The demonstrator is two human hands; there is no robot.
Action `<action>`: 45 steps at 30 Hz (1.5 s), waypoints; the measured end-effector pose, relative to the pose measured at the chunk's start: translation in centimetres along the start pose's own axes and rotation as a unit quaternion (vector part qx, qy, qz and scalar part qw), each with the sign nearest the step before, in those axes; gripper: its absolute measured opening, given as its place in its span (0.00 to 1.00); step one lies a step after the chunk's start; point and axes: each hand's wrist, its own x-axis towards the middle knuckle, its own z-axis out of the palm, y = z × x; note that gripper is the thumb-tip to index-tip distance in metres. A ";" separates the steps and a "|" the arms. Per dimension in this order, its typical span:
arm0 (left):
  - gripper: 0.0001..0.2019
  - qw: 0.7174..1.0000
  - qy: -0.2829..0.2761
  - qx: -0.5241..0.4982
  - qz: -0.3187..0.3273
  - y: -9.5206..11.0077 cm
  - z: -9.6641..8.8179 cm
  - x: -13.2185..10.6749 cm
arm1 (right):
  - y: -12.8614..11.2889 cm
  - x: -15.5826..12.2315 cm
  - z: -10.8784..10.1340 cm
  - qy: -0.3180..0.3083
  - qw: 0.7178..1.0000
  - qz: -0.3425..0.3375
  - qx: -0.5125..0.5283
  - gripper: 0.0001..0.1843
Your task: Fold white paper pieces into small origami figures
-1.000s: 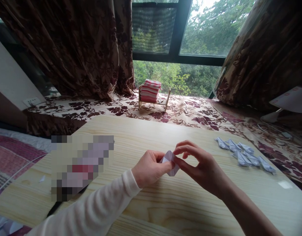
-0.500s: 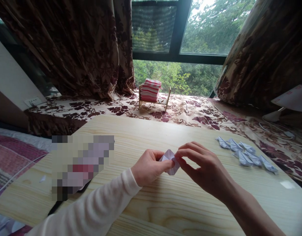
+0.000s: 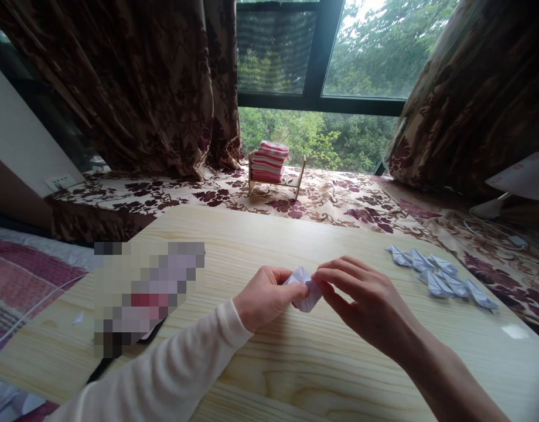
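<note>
A small piece of folded white paper (image 3: 307,299) is held above the middle of the wooden table (image 3: 269,363). My left hand (image 3: 267,298) grips it from the left, thumb lying across its front. At its right edge, my right hand (image 3: 357,296) pinches the paper between thumb and index finger, the other fingers curled above. Several finished-looking white paper folds (image 3: 440,278) with pointed ends lie grouped at the table's right side.
A pixelated object (image 3: 150,299) lies on the table's left, with a small paper scrap (image 3: 78,318) beside it. Beyond the table, a little wooden rack (image 3: 298,179) holds striped cloths (image 3: 269,161) on the window seat. A lamp (image 3: 522,176) stands far right.
The upper part of the folded paper has shifted slightly between my fingers. Both hands stay in nearly the same place, and the view has moved a touch.
</note>
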 end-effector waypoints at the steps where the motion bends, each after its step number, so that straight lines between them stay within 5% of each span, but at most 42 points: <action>1: 0.05 1.000 -0.001 -0.005 -0.002 0.0 0.0 0.0 | 0.0 0.0 0.0 0.002 1.000 0.000 0.002 0.08; 15: 0.09 0.983 -0.038 -0.165 -0.073 -0.6 -0.5 0.3 | -0.3 0.2 -0.3 0.028 0.997 -0.004 0.068 0.09; 32: 0.13 0.983 -0.058 -0.166 -0.059 -0.6 -0.7 0.3 | -0.3 0.2 -0.1 0.014 0.997 0.002 0.081 0.08; 39: 0.10 0.987 -0.008 -0.149 -0.059 -0.8 -0.1 0.3 | -0.2 0.1 0.1 0.019 0.995 0.007 0.097 0.10; 45: 0.09 0.994 0.082 -0.044 0.053 -0.5 0.6 -0.1 | -0.1 0.0 0.3 0.054 0.982 0.096 0.152 0.09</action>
